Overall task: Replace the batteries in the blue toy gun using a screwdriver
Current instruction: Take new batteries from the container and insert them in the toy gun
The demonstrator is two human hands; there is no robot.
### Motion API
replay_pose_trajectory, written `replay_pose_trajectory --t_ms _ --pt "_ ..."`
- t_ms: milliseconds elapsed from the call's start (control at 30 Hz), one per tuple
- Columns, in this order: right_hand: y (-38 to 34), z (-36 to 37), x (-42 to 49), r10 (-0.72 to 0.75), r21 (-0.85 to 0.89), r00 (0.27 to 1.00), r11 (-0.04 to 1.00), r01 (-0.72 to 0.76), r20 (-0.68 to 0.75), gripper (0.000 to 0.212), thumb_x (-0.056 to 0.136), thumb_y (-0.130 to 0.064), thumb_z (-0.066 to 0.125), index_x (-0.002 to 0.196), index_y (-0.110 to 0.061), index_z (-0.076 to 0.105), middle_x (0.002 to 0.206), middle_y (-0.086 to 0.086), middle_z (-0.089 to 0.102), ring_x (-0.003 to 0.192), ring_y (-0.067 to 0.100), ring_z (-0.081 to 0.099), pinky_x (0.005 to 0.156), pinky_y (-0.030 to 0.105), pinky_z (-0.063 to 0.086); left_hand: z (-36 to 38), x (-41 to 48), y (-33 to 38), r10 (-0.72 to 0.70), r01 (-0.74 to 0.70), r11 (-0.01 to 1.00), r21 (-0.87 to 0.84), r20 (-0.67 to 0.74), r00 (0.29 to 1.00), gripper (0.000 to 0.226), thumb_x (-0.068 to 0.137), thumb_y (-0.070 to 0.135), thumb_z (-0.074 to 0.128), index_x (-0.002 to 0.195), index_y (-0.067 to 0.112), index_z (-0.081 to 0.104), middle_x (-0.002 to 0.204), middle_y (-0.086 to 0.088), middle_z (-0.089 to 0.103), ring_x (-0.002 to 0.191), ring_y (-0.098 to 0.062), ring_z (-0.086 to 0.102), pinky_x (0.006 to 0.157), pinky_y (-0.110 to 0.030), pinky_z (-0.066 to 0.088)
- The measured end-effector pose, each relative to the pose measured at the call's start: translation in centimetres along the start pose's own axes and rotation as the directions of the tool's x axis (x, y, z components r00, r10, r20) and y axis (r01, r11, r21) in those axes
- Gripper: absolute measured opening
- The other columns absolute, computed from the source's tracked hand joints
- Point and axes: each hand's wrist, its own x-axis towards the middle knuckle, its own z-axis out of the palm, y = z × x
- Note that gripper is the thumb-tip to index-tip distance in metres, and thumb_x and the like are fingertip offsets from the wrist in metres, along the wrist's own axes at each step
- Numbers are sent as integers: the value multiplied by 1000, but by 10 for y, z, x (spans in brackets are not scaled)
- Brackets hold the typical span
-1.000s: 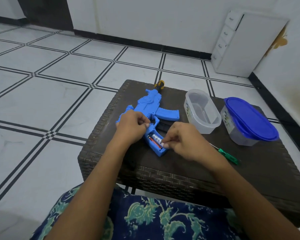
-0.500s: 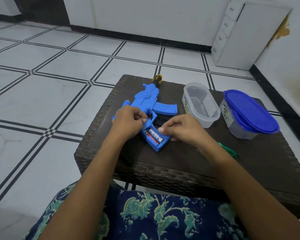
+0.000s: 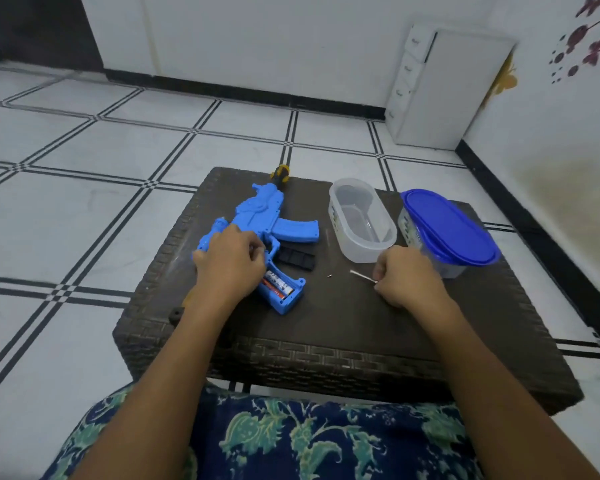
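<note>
The blue toy gun (image 3: 260,216) lies on the dark wicker table (image 3: 343,317), its grip pointing toward me. The grip's compartment is open, with batteries (image 3: 278,286) showing inside. My left hand (image 3: 227,261) is closed over the gun's rear body, pressing it down. A black cover (image 3: 297,258) lies just right of the grip, and a tiny screw (image 3: 329,276) lies further right. My right hand (image 3: 407,277) is closed around the screwdriver (image 3: 362,277); only its thin metal shaft sticks out to the left, and the handle is hidden in the fist.
An open clear plastic tub (image 3: 361,221) stands behind my right hand, with a blue-lidded tub (image 3: 447,230) to its right. The gun's orange muzzle (image 3: 280,172) reaches the table's far edge. A white drawer unit (image 3: 440,88) stands against the wall.
My right hand left the battery compartment, moved right and closed on the screwdriver. My left hand stayed on the gun. The camera tilted down a little.
</note>
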Motion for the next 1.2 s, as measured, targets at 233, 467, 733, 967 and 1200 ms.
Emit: replay_pose_trajectory --t_ms 233,467,733,967,1200 --pt "-7 1 -6 -67 49 994 996 71 -89 14 88 -24 70 98 -15 69 94 3 69 86 18 65 79 33 56 1 3 -3 34 -34 999 9 -7 999 16 91 30 51 89 30 66 91 5 49 92 -20 53 88 -53 44" --pt "-67 28 6 -513 -53 853 858 510 -98 31 94 -32 60 121 -16 62 118 6 62 113 23 52 89 39 50 -1 5 -2 34 -34 999 -12 3 999 13 91 31 53 86 32 65 87 6 48 90 -20 53 87 -53 45" --pt "-58 10 5 -516 -28 806 846 532 -289 19 99 -29 44 101 -16 58 96 5 63 88 23 58 71 39 50 -5 3 -8 424 -435 869 -236 -99 900 28 86 27 65 113 24 66 106 9 60 103 -14 54 90 -26 40" --pt "-39 -6 -4 -521 401 782 672 623 -342 15 94 -8 60 100 -13 72 95 10 67 94 23 57 83 36 47 -18 -20 22 342 -70 681 -729 233 910 29 86 35 65 70 11 63 60 3 57 58 -7 49 54 -17 37" --pt "-47 -3 -10 -567 465 773 624 628 -285 19 85 -10 73 101 -19 75 93 2 60 90 11 56 76 21 45 -16 -24 19 313 111 652 -750 400 861 23 78 25 69 94 9 73 72 -1 68 64 -10 60 57 -19 49"
